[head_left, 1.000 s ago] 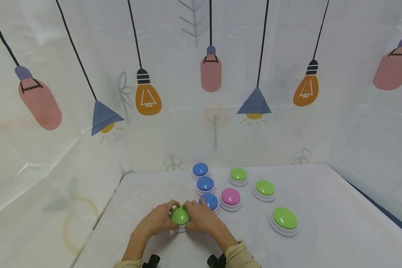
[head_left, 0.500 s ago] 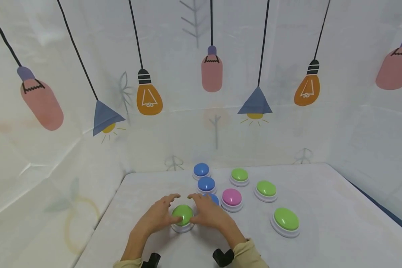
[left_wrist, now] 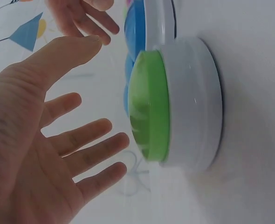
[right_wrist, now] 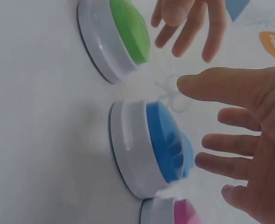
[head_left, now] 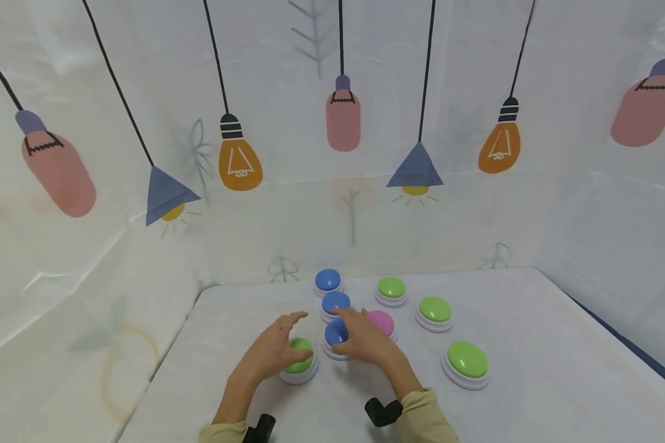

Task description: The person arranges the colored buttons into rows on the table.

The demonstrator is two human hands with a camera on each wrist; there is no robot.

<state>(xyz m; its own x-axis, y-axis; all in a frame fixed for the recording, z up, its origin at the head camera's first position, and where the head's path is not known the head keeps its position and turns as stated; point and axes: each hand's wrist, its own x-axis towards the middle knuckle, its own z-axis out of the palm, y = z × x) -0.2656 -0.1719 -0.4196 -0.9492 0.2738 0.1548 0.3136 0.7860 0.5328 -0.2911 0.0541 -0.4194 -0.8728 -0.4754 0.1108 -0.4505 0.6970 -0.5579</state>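
On the tabletop (head_left: 532, 381), a green dome (left_wrist: 149, 107) is seated in a white base (left_wrist: 193, 107), near the loosely spread, unclenched left grip (head_left: 266, 352). A blue dome (right_wrist: 161, 140), likewise cupped, is overhung by the right grip (head_left: 370, 339), also released.

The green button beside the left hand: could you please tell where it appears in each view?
Head: green button low, slightly left of centre, partly behind the left hand.
Left wrist: slightly right of centre, cap facing left.
Right wrist: at the top edge, left of centre.
Shared landmark: the nearest blue button.
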